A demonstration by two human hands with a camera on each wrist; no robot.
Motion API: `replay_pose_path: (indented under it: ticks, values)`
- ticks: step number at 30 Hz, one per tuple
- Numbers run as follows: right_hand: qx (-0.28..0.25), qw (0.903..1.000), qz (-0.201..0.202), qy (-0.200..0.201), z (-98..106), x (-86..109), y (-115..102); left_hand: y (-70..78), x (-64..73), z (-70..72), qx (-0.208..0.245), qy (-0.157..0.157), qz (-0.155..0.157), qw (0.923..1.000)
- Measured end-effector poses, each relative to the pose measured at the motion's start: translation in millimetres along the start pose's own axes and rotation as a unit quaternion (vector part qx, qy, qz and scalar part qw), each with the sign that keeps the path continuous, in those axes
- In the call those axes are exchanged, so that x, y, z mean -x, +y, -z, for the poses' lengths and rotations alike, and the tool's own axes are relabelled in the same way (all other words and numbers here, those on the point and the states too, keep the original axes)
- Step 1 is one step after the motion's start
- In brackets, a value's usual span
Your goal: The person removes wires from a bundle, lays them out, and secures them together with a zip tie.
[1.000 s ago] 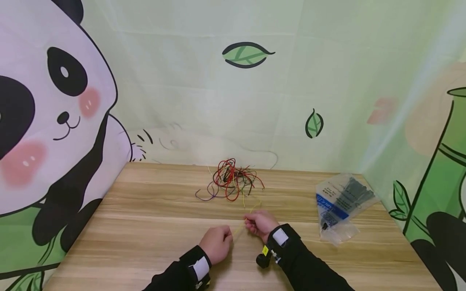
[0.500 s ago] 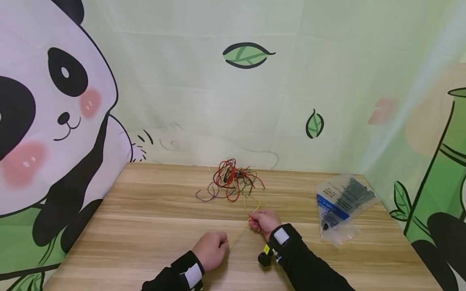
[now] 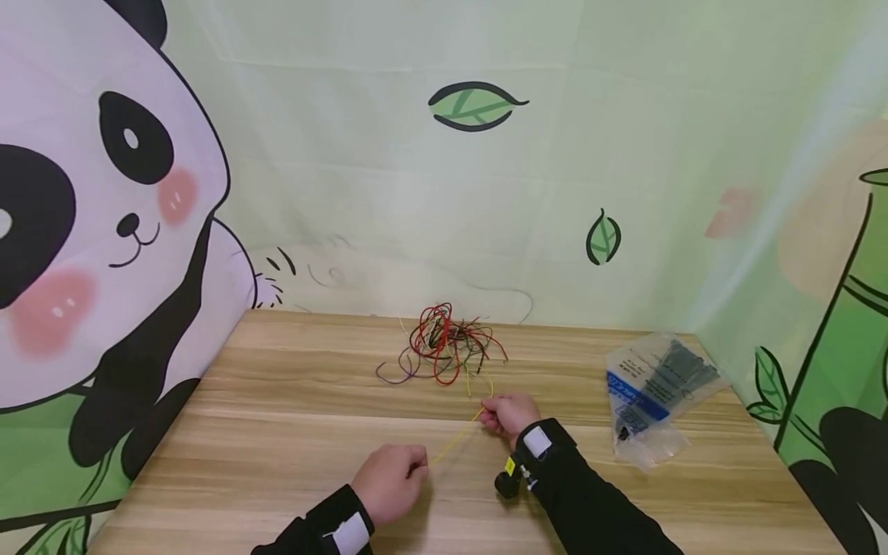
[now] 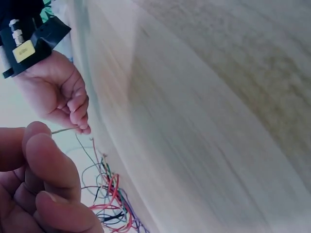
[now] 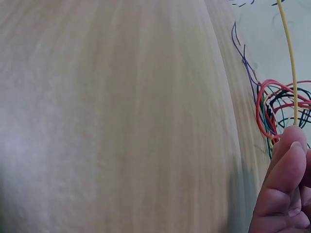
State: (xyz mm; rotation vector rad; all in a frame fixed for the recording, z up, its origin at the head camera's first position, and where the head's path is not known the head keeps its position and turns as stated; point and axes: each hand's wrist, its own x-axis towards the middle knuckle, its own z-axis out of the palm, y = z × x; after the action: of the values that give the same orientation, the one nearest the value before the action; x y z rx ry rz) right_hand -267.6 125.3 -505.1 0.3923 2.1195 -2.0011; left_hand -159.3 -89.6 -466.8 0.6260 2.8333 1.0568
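A thin yellow wire [image 3: 455,439] runs stretched between my two hands above the table. My left hand [image 3: 391,479], nearer the front, pinches it between thumb and forefinger. Farther back and to the right, my right hand [image 3: 512,416] pinches the same yellow wire [image 5: 290,53], and a loose stretch curves on from those fingers toward the pile. That pile is a tangle of red, black, green and purple wires [image 3: 444,343] at the table's back edge. In the left wrist view, the curled left fingers [image 4: 51,165] fill the lower left, the right hand [image 4: 58,92] beyond them.
On the right of the wooden table [image 3: 277,432] lies a clear plastic bag [image 3: 652,393] with a blue label and grey strips inside. A printed cloth backdrop [image 3: 388,185] with a panda and leaves rises behind the table.
My left hand has drawn back toward the lower left, and my right hand has shifted slightly up and right. More yellow wire now shows taut between them. The tangle stays put.
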Motion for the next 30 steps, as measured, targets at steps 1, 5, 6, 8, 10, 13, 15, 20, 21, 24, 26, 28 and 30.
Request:
replay_pose_path:
  ticks: [1, 5, 6, 8, 10, 13, 15, 20, 21, 24, 26, 28, 30]
  values:
    - [-0.001, 1.0, 0.0, -0.002, 1.2, -1.1, 0.0, -0.4, 1.5, 2.0, 0.004, -0.001, 0.001, 1.0]
    - [-0.011, 0.9999, 0.002, -0.001, 5.8, -5.8, 1.0, -3.8, 7.5, 10.2, 0.014, 0.001, 0.007, 0.9999]
    - [-0.012, 0.9999, 0.001, 0.003, 7.0, -6.8, 1.3, -4.9, 8.8, 12.1, 0.015, 0.005, 0.007, 0.9998]
    - [-0.015, 0.9998, -0.002, 0.01, 9.2, -8.6, 1.4, -6.5, 11.4, 16.0, 0.021, 0.014, 0.007, 0.9997]
    - [-0.016, 0.9998, -0.004, 0.014, 10.9, -9.8, 1.0, -7.6, 13.8, 19.9, 0.026, 0.021, 0.005, 0.9994]
    - [-0.018, 0.9997, -0.005, 0.017, 12.7, -10.9, -0.6, -8.5, 17.6, 25.6, 0.046, 0.021, 0.0, 0.9987]
    - [-0.018, 0.9996, -0.005, 0.021, 13.4, -11.6, -1.4, -9.3, 19.8, 28.8, 0.059, 0.016, -0.013, 0.998]
    - [-0.019, 0.9995, -0.006, 0.025, 14.0, -14.3, -1.6, -12.7, 25.0, 36.4, 0.121, -0.002, -0.055, 0.9912]
    - [-0.02, 0.9995, -0.007, 0.026, 13.9, -15.0, -1.4, -13.4, 26.2, 38.3, 0.139, -0.006, -0.062, 0.9884]
    - [-0.026, 0.9993, -0.008, 0.026, 12.9, -18.0, -0.3, -15.2, 29.5, 45.4, 0.195, -0.021, -0.079, 0.9773]
    - [-0.033, 0.9988, -0.014, 0.032, 11.5, -20.9, 0.0, -15.5, 31.4, 51.1, 0.221, -0.028, -0.084, 0.9712]
    - [-0.04, 0.9984, -0.016, 0.036, 9.9, -23.9, 0.1, -16.6, 33.4, 56.6, 0.241, -0.034, -0.082, 0.9663]
    - [-0.045, 0.9979, -0.02, 0.041, 7.9, -26.4, -1.0, -18.2, 36.0, 61.7, 0.265, -0.04, -0.079, 0.9601]
